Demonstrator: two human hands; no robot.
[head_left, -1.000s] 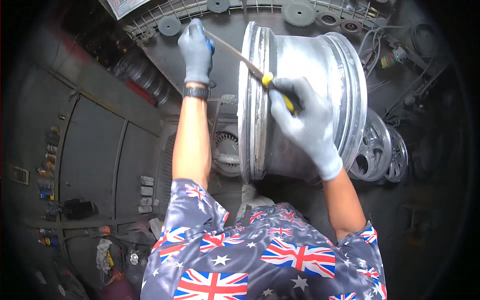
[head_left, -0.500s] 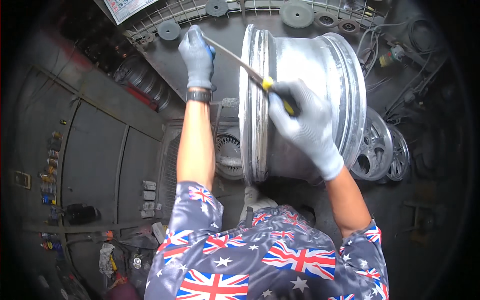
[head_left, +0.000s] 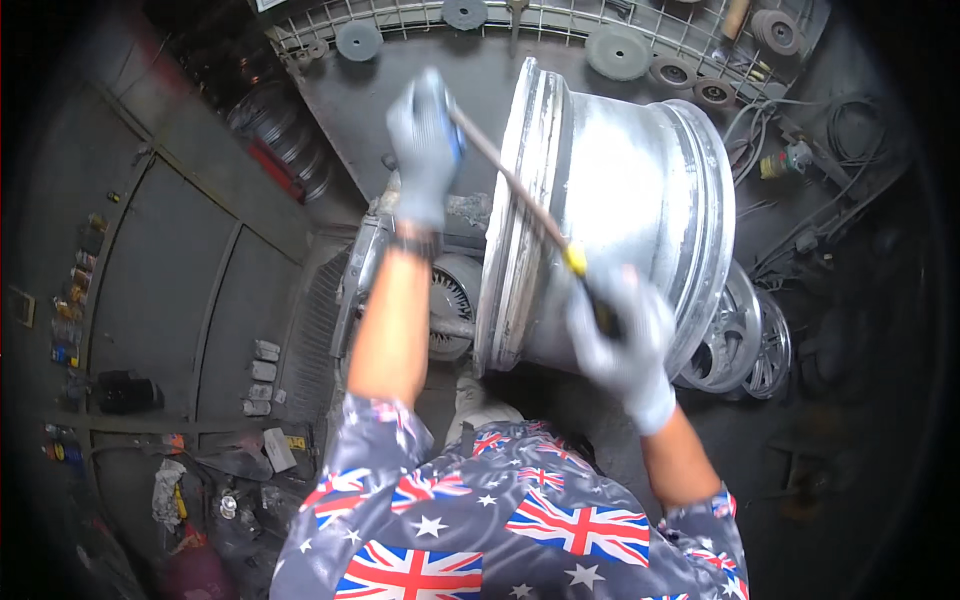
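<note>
A large silver wheel rim stands in front of me with its barrel sideways. Across its left lip lies a long file with a yellow and black handle. My right hand, in a grey glove and blurred by motion, is wrapped around that handle in front of the barrel. At the far end of the file, my gloved left hand closes on the tip, left of the rim. The file slants from upper left to lower right; its contact with the lip is hard to make out.
Grey grinding discs hang along a wire rack at the back. Other alloy wheels stand low on the right, and a spoked wheel sits below my left forearm. Cables loop at the right. Several cans line the left side.
The file has slid down and toward me across the lip, my right hand moving lower. My left hand still grips the tip. The whole view has shifted and tilted slightly.
</note>
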